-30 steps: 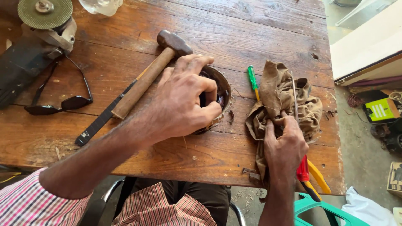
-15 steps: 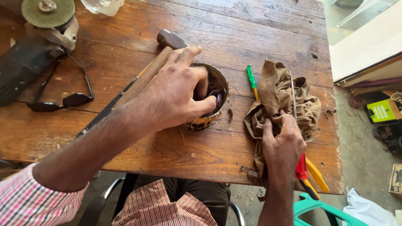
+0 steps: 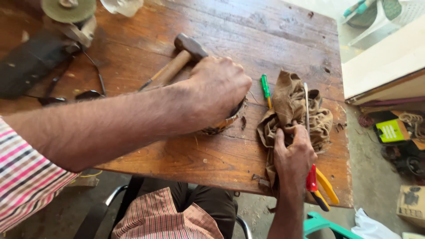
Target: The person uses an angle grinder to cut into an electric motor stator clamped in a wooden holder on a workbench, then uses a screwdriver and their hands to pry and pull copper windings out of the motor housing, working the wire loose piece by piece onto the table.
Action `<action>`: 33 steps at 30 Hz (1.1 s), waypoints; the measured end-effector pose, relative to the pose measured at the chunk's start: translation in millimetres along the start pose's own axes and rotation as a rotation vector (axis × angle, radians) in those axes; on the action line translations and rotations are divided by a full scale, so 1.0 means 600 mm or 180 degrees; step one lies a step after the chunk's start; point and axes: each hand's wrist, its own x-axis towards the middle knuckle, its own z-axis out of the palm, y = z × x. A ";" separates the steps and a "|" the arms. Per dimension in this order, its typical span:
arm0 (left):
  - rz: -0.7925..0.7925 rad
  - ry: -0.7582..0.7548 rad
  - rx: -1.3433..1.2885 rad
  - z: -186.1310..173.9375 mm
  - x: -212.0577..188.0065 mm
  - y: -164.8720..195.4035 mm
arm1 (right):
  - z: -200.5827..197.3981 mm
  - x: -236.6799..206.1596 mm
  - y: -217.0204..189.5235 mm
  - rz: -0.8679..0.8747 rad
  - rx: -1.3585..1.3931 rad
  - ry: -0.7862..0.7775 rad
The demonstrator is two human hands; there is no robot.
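Wooden table [image 3: 186,163]: left hand [image 3: 219,90] clamps over a coconut shell [image 3: 226,121], hammer [image 3: 177,62] just behind; right hand [image 3: 294,155] seemingly grips brown cloth [image 3: 287,104], pliers [image 3: 321,188] beside.

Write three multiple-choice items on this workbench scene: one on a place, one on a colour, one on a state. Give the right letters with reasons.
1. Where does the hammer lie?
A. On the wooden table, behind the left hand
B. On the floor
C. On top of the brown cloth

2. What colour is the handle of the small screwdriver between the two hands?
A. Blue
B. Green
C. White

3. What is the left hand doing?
A. Resting flat and open on the table
B. Raised in the air, holding nothing
C. Closed over a round coconut shell

Answers:
1 A: its head and wooden handle rest on the planks just beyond the left hand.
2 B: the handle beside the brown cloth is bright green.
3 C: the hand wraps the shell, while the right hand presses on the cloth.
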 end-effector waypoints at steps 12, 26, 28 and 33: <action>-0.0005 -0.0097 -0.0687 -0.054 0.016 -0.036 | 0.012 0.000 0.007 0.0097 -0.0065 0.0012; -0.0211 0.2067 -0.1392 0.109 -0.035 -0.009 | -0.004 -0.004 -0.026 0.0074 0.0019 0.0061; -0.0076 0.2259 -0.1112 0.124 -0.027 -0.006 | -0.007 -0.005 -0.028 -0.0068 -0.0010 0.0203; 0.0120 0.2540 -0.0931 0.135 -0.018 -0.015 | 0.000 -0.004 -0.034 0.0098 0.0009 0.0129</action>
